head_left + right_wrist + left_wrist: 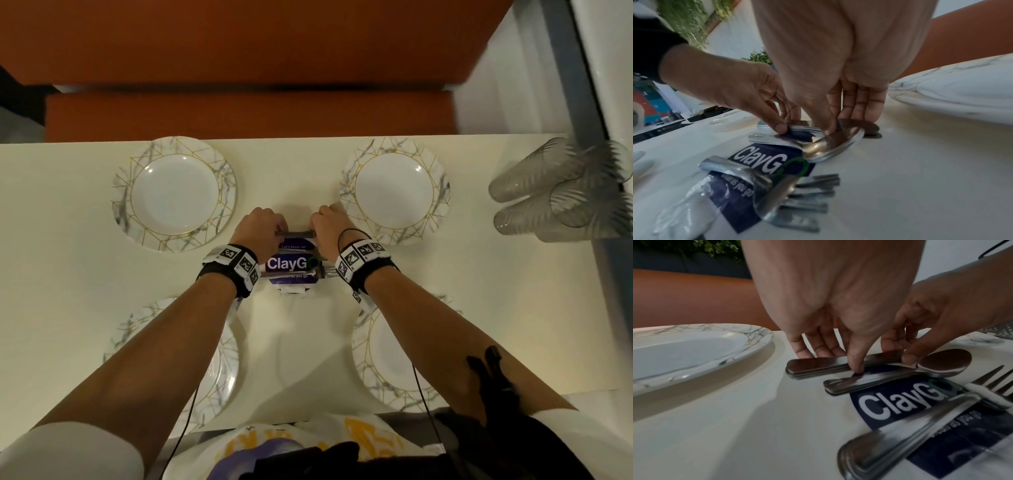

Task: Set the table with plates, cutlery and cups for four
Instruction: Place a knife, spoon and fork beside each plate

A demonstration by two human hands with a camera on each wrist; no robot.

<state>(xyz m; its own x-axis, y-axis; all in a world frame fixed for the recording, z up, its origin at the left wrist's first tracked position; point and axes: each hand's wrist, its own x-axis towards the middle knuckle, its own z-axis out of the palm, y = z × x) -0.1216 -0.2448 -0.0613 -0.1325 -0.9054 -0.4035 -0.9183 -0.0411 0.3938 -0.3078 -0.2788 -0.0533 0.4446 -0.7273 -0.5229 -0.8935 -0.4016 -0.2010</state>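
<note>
My left hand (270, 226) and right hand (323, 222) meet at the table's middle. Each pinches one end of a stack of flat steel knives (818, 367), thumb on the near side and fingers behind. The stack lies on the table just beyond a stack of spoons (941, 364) and a bundle of forks (807, 203). Marble-rimmed plates sit at the far left (174, 193), far right (394, 192), near left (222, 373) and near right (387, 356). Several clear ribbed cups (555, 192) cluster at the right end.
A purple "ClayGo" sign (291, 263) in a clear holder lies under the spoons and forks, between my wrists. An orange bench (239, 113) runs along the far edge of the white table (68, 240). A grey frame (582, 85) rises at the right.
</note>
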